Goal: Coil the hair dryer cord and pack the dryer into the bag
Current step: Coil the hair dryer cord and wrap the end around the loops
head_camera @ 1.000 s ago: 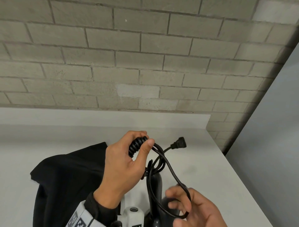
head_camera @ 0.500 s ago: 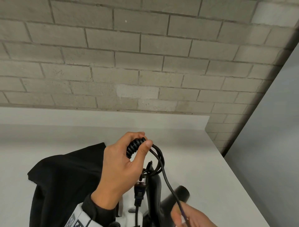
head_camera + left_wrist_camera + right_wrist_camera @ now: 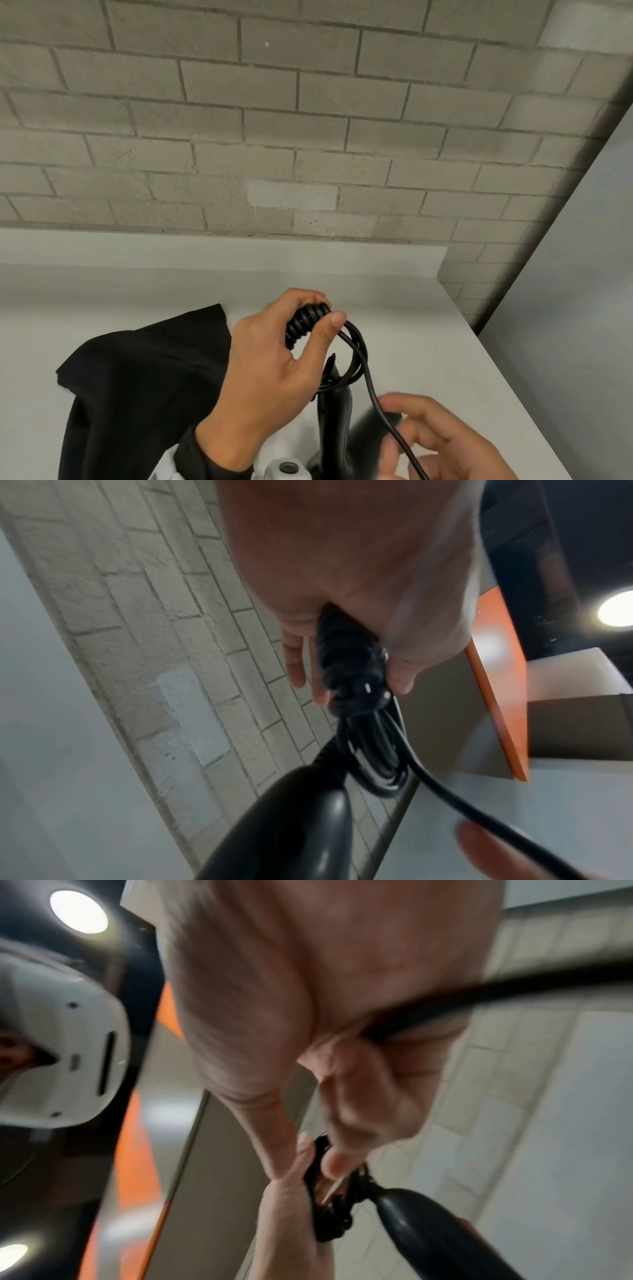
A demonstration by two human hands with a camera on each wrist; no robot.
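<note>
**Item record: hair dryer, cord partly coiled, held over a white counter**

Hair dryer (image 3: 334,416): black, smooth, glossy plastic; rounded tapering handle, standing roughly upright between the two hands above the counter. Body partly cut off by the lower frame edge and blurred at its right side.

Cord (image 3: 371,387): black, round, rubbery sheath. Several loops hang gathered beside the top of the handle. A ribbed, spiral-ridged sleeve (image 3: 303,323) sits at the upper end of the bundle.

Left hand (image 3: 274,370): fingers and thumb curled around the ribbed sleeve and the gathered loops, thumb tip pressed on top. The left wrist view shows the bundle clamped between thumb and fingers, loops dangling below.

Right hand (image 3: 445,442): lower right, motion-blurred. One straight strand of cord runs from the bundle down across its palm, and the fingers curl around that strand in the right wrist view.

Bag (image 3: 137,394): black, soft matte fabric, crumpled, lying on the counter to the left of the left hand, one corner peaked toward the wall.

Counter (image 3: 428,342): flat, smooth, white, with a low upstand at the back.

Wall (image 3: 308,137): pale grey blocks, rough surface, darker mortar lines.
</note>
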